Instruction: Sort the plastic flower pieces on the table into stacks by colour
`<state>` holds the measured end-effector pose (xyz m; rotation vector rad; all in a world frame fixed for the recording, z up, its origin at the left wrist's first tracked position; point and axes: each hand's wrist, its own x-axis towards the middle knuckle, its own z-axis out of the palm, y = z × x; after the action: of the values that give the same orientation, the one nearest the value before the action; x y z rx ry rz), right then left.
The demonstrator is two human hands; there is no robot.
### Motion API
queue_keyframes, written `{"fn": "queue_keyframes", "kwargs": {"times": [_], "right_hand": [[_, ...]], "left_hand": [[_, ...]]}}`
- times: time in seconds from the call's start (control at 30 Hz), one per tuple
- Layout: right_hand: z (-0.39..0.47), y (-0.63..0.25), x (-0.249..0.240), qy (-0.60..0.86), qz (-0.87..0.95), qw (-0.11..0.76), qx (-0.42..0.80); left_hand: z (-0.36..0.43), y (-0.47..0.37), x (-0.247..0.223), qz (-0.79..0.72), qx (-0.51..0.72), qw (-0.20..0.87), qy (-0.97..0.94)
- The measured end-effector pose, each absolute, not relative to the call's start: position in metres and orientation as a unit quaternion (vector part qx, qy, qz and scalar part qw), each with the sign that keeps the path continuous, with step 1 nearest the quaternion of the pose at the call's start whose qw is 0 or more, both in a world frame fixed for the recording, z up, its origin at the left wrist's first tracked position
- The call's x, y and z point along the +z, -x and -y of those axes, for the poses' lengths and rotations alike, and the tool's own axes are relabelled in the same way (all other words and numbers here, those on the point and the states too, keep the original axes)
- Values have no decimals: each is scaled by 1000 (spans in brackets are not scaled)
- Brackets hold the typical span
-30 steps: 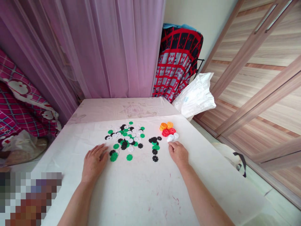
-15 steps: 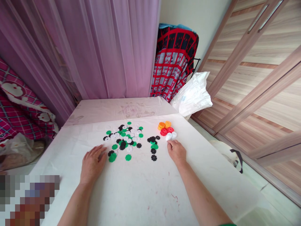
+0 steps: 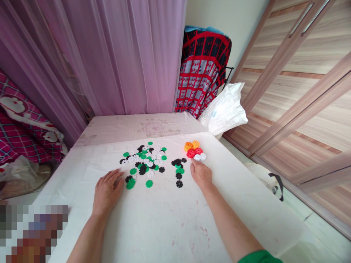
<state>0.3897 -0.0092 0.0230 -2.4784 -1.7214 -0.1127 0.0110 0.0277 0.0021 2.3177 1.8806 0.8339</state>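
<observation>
Shifting slightly left and toward the far edge of the table since half a second ago, the bare right hand [image 3: 202, 174] is now pointing its index finger at the near side of the red stack of flower-shaped plastic discs [image 3: 191, 153]; whether it is touching is too small to tell. Its other fingers are curling under, so I cannot tell whether they are gripping anything. More of the green sleeve [image 3: 259, 256] is showing. Meanwhile the left hand [image 3: 108, 190] is staying palm down, fingers loosely spread and holding nothing, toward the table's left edge.

Just beside it, a loose scatter of green, black and white notched plastic discs [image 3: 148, 183] is spreading left of the table's middle. Nearer the right hand, a short column of black and green discs [image 3: 179, 176] is running toward the near edge. Orange and yellow stacks [image 3: 195, 144] are sitting beyond the red, toward the right edge, with white stacks [image 3: 202, 156] just beside it.

Faint red scribbles [image 3: 204, 231] are marking the white table covering [image 3: 142, 226] without forming readable words. Beyond the far right corner, a white plastic bag [image 3: 225, 109] is carrying faint blue print, too small to read.
</observation>
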Motion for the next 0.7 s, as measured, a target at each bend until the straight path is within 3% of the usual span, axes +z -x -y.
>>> {"fn": "queue_keyframes", "kwargs": {"times": [0.7], "right_hand": [[29,-378,13,779,611,133,-49]], "left_hand": [[-30,-8,-2,-607,255,16,-752]]}}
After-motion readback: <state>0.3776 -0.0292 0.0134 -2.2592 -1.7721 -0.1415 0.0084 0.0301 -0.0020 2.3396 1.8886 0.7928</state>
